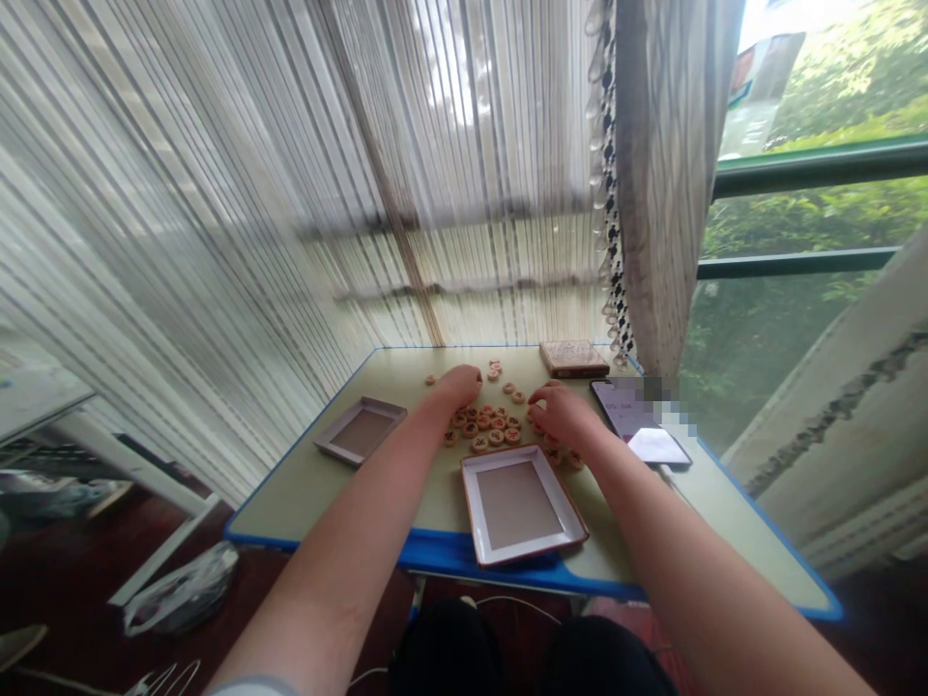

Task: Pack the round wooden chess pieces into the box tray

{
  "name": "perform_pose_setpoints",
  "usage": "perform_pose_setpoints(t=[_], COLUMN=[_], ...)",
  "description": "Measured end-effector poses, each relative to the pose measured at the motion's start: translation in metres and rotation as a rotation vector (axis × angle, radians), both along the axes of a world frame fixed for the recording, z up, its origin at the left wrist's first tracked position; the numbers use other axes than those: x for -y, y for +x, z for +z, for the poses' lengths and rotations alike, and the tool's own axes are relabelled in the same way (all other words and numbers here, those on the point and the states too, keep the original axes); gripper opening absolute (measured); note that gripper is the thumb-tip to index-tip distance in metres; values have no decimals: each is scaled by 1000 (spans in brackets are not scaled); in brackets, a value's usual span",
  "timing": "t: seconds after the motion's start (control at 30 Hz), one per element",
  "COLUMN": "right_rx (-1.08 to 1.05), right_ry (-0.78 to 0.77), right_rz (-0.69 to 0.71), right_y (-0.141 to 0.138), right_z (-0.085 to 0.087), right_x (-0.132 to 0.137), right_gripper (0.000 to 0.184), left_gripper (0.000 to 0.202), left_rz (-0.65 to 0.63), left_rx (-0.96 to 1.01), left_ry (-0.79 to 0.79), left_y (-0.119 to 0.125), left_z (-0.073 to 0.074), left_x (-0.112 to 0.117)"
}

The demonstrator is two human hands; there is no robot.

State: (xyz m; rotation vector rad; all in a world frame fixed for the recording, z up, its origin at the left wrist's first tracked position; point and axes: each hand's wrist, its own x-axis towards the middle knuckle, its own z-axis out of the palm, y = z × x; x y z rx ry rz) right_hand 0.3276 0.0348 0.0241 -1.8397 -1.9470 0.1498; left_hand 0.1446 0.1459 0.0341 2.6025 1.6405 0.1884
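Our left hand & right hand sit palm-down, fingers curled, on the cluster of small round wooden game discs; can't tell if either grips one. Discs lie btwn both hands, just beyond the white brown-rimmed rectangular tray at the near edge of the pale-green blue-edged bench. Left hand sits slightly farther out.

Bare tabletop lay open at the near left, between the left tray and the near tray. Scattered wooden discs crowded the middle. A phone blocked the right side and a wooden box the far right. Curtains closed off the far edge.
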Motion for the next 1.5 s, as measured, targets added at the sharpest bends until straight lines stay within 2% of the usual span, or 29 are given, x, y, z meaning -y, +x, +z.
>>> perform_pose_setpoints(t=[0.13, 0.2, 0.3, 0.43, 0.57, 0.67, 0.8, 0.87, 0.97, 1.03, 1.1, 1.23, 1.3, 1.37, 1.5], right_rx=[-35, -28, -1, 24, 4, -18, -35, -24, -1, -1, -15, -44, -39, -23, -13], right_ry=[28, 46, 68, 76, 69, 74, 75, 67, 63, 62, 74, 101, 101, 100, 91], right_rz=[-28, -38, -47, -45, -81, -79, -94, -90, -68, -61, -63, -65, -57, -46, -44], right_y=[1, 1, 0, 0, 0, 1, 1, 0, -1, -2, -2, -2, -1, -1, 0], right_z=[-2, -3, -4, -5, -4, -3, -2, -2, -3, -2, -1, 0, -2, -3, -5], right_x=[1, 1, -1, -1, -1, 0, 0, 1, 2, 3, 4, 4, 3, 2, 1], right_gripper=[27, 28, 28, 26, 26, 27, 29, 28, 27, 27, 28, 27, 27, 27, 27], left_gripper=[35, 28, 20, 29, 33, 44, 38, 43, 42, 42, 40, 35, 35, 37, 38], left_rz=[34, 50, 17, -136, -202, -246, -168, -198, -274, -289, -252, -147, -135, -170, -312], left_rx=[-1, -65, -35, 89, 88, 174, 211, 141, 53, 67, 103, 165, 178, 150, 58], left_ry=[36, -8, 33, 131, 132, 117, 213, 239, 137, 108, 130, 263, 315, 293, 141], left_y=[6, 9, 10, 9, 9, 7, 12, 18, 24, 25, 26, 29, 32, 33, 29], left_z=[14, 15, 9, -1, -2, 0, -6, -13, -23, -27, -27, -22, -21, -22, -26], left_x=[3, 2, 1, 3, 7, 5, -9, -20, -30, -31, -26, -15, -14, -16, -23])
